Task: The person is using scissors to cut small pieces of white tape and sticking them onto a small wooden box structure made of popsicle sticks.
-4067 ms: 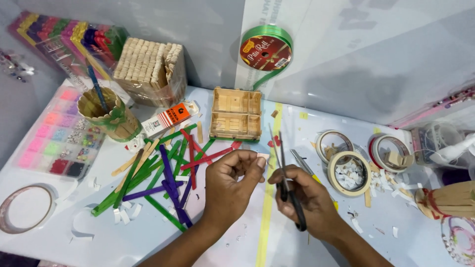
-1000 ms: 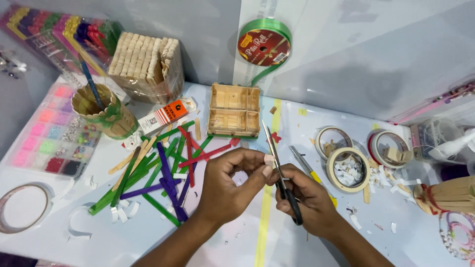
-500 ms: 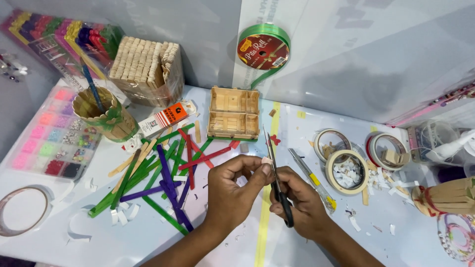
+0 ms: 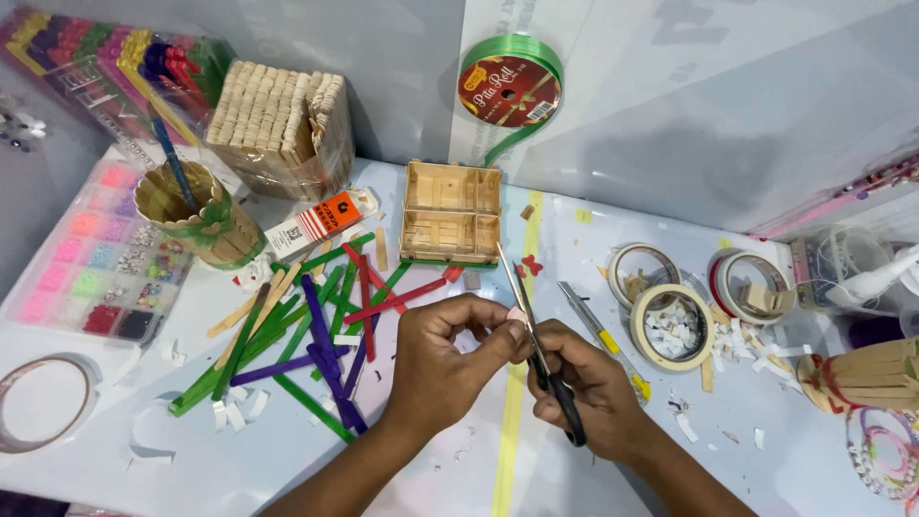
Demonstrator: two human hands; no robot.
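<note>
Fingers [image 4: 493, 321] of the left hand [image 4: 440, 369] pinch a tiny pale scrap [image 4: 518, 314] right against the blades of the scissors [image 4: 536, 335], which the right hand [image 4: 589, 393] grips closed around the black handles, low over the counter [image 4: 402, 469]. With fingertips that close to the edge, a snip could nick them. That little scrap could also twist or slip loose among the sticks [image 4: 316, 335].

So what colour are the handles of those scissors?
Black, on the scissors in the right hand; the head view shows it.
</note>
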